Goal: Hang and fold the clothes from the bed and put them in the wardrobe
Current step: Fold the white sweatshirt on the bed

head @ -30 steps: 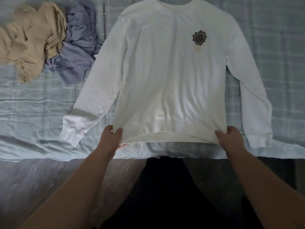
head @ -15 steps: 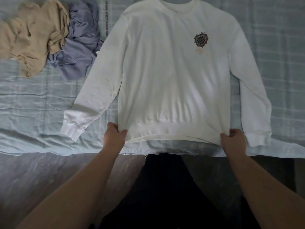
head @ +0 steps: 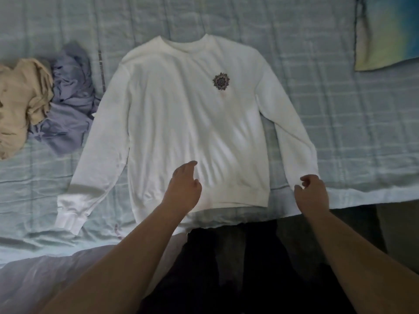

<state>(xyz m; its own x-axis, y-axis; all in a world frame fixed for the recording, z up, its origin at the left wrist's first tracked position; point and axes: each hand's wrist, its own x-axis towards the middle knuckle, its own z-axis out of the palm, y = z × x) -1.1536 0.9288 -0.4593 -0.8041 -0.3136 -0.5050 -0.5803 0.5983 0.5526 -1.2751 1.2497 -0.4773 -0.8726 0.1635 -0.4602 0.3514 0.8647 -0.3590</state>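
Sweatshirt on the bed - white, spread flat with its front up, neck away from the person and hem near the bed's edge. A small dark round emblem sits on the chest. Both sleeves lie angled out from the body.

The left hand is over the lower front of the sweatshirt, just above the hem band. Its fingers are relaxed and loosely bent with the forefinger reaching ahead, and it grips nothing. I can't tell whether it touches the cloth.

The right hand is at the end of the sleeve on the person's right and covers the cuff. Its fingers and thumb are curled in close together at the sleeve end - but whether they have pinched the cloth I can't tell.

Off to the person's left lie two crumpled garments touching each other, a beige one and a lilac one, the lilac just beside the other sleeve. A blue and yellow pillow lies at the far right.
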